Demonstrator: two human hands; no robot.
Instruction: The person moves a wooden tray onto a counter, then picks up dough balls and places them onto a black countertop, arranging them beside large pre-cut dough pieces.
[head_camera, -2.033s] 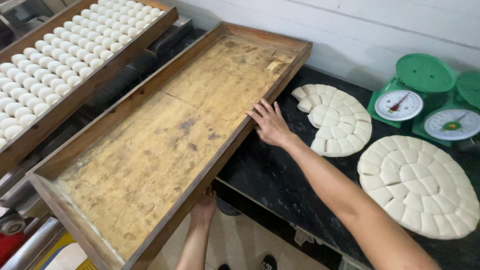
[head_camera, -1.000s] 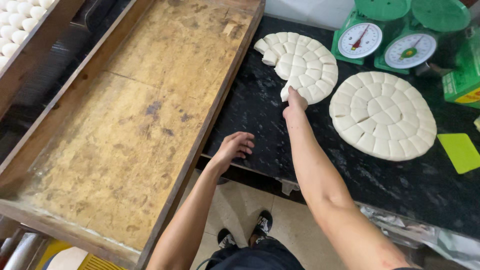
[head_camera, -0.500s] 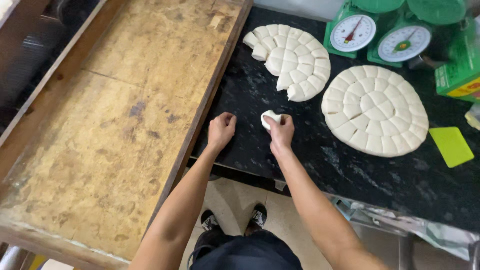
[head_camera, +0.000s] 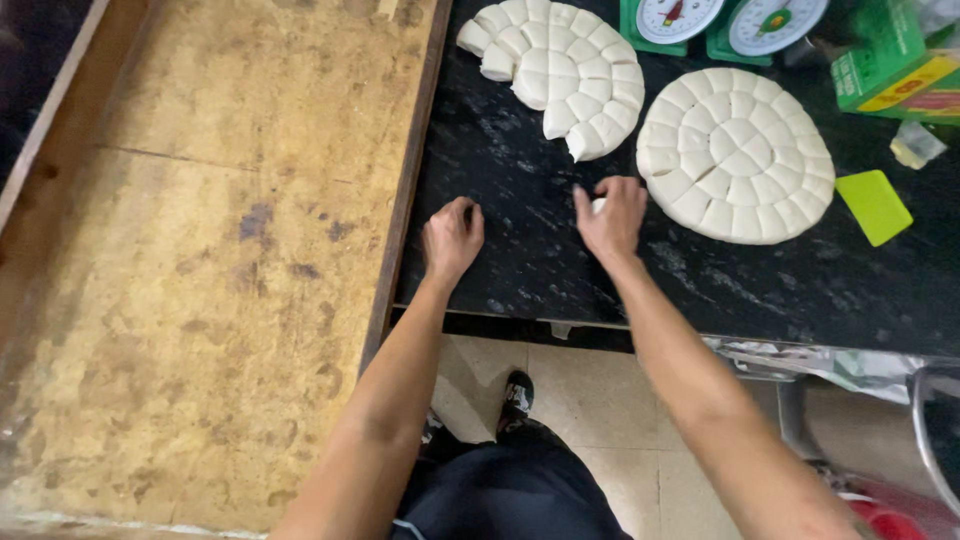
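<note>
Right hand (head_camera: 612, 215) is cupping a small dough piece (head_camera: 598, 205) vs the black counter (head_camera: 520, 160), palm down; left hand (head_camera: 452, 238) is resting flat w/ nothing in it, bracing nearby.

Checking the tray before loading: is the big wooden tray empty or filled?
Empty: the wooden tray shows only bare, stained board, no dough pieces, in the part in view.

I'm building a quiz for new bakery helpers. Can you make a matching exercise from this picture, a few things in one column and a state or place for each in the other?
Things:
1. right hand
2. left hand
3. whole dough round
4. wooden tray

States or places:
a. cut into pieces, none missing
b. left of the black counter
c. cupped over a small dough piece
d. flat on the counter, holding nothing

Pairs: 1-c, 2-d, 3-a, 4-b
</note>
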